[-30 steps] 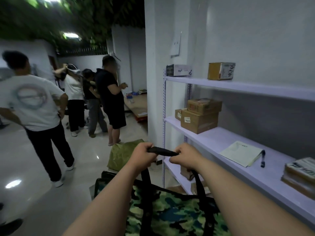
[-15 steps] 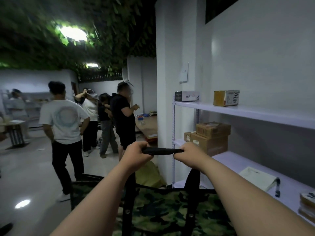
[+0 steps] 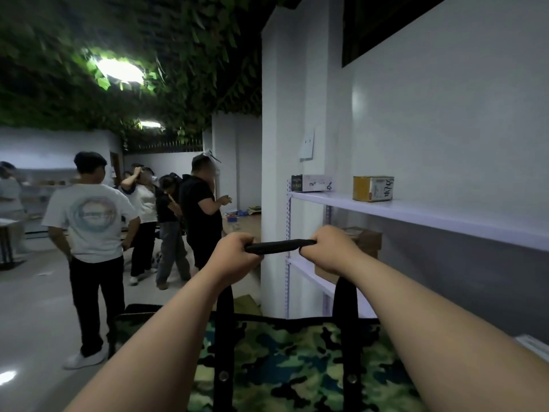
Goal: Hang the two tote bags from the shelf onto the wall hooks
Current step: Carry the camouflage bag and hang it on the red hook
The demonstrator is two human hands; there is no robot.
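Observation:
A camouflage tote bag with black straps hangs in front of me at the bottom of the view. Its black handle is stretched level between my hands. My left hand is closed on the handle's left end, and my right hand is closed on its right end. The white shelf unit stands against the wall on my right. No wall hook shows in the view, and I see only this one tote.
A white pillar stands just behind the handle. Small boxes sit on the upper shelf and cardboard boxes on the one below. Several people stand on the open floor to the left. An olive bag lies by the pillar's foot.
My hands have lifted the handle and the bag higher, and my view has tilted upward, showing more ceiling and wall. The people at the left have shifted slightly.

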